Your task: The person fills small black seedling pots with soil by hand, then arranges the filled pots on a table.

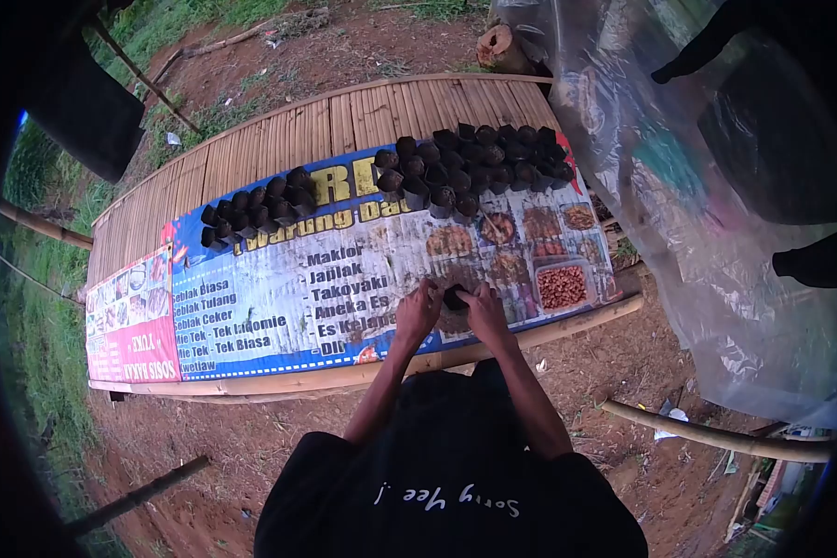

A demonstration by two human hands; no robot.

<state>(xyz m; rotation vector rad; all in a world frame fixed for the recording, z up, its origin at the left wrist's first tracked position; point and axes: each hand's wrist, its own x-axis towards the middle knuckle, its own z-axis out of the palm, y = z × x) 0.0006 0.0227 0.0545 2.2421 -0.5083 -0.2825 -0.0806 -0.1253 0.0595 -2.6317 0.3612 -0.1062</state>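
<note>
A small black plastic planting bag (455, 298) stands between my hands near the front edge of the bamboo table, its dark mouth facing up. My left hand (420, 309) is closed with its fingertips at the bag's left rim. On the opposite rim my right hand (484, 312) pinches the plastic. Loose dark soil (458, 275) lies on the banner just behind the bag. To the right of my right hand sits a clear plastic container (587, 299) of reddish-brown seeds or nuts (562, 286).
Several filled black bags (442, 200) stand in a cluster at the back right, and a smaller group (260, 209) stands farther left. A printed banner (242, 321) covers much of the bamboo table (279, 139). Clear plastic sheeting (660, 232) hangs at the right. A bamboo pole (716, 435) is lower right.
</note>
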